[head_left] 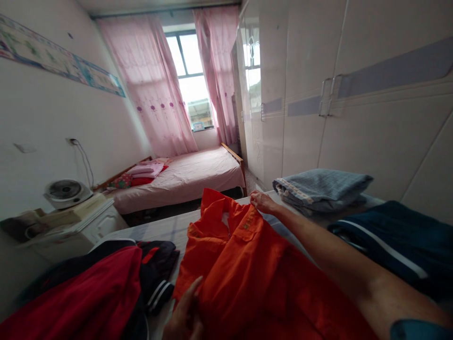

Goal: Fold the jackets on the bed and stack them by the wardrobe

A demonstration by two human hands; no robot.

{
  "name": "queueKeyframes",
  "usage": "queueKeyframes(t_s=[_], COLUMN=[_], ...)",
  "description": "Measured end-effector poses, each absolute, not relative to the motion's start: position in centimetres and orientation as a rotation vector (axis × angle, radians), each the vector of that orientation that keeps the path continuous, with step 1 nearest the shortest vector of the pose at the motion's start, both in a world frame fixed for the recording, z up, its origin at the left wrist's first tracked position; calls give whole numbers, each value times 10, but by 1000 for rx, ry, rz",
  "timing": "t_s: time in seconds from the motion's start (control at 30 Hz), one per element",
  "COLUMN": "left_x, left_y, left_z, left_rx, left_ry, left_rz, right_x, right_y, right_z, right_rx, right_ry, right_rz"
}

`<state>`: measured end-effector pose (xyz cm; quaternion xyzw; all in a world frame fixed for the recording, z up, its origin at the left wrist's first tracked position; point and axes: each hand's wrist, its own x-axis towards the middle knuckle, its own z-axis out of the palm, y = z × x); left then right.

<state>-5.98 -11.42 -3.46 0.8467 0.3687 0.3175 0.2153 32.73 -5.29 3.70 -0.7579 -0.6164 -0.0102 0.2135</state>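
Note:
An orange collared jacket (240,264) lies spread in front of me, its collar pointing away and its front partly parted near the neck. My right hand (261,202) reaches across to the jacket's far right shoulder, with its fingers closed on the cloth there. Low in the view, my left hand (186,311) rests by the jacket's left side. Its fingers are apart and touch the orange fabric; part of the hand is cut off by the lower edge.
Left of the jacket is a pile of red and dark clothes (95,288). On the right lie a folded grey-blue cloth (322,186) and dark teal clothing (396,241). Beyond are a pink-covered bed (191,174), a fan (67,191) on a cabinet, and a white wardrobe (304,137).

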Motion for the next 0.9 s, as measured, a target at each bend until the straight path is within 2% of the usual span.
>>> queueKeyframes(t_s=[0.1, 0.17, 0.33, 0.47, 0.6, 0.9], left_x=[-62, -59, -44, -35, -23, 0], left_y=[-111, -113, -118, -118, -117, -98], left_z=[-24, -21, -23, -2, 7, -66], left_rx=[2741, 2984, 3245, 3167, 3167, 3227], left_ry=[915, 794, 586, 549, 644, 413], left_rz=[1034, 1013, 641, 435, 734, 1220], right_x=[301, 281, 256, 262, 266, 248], right_y=[-78, -100, -140, -125, -76, 58], right_z=[40, 33, -4, 4, 37, 48], right_rx=[-2043, -1942, -1849, -1817, -1830, -2032], right_ry=[-1655, -1734, -2053, -1970, -1816, -1560], right_rz=[-130, -166, 107, 234, 109, 84])
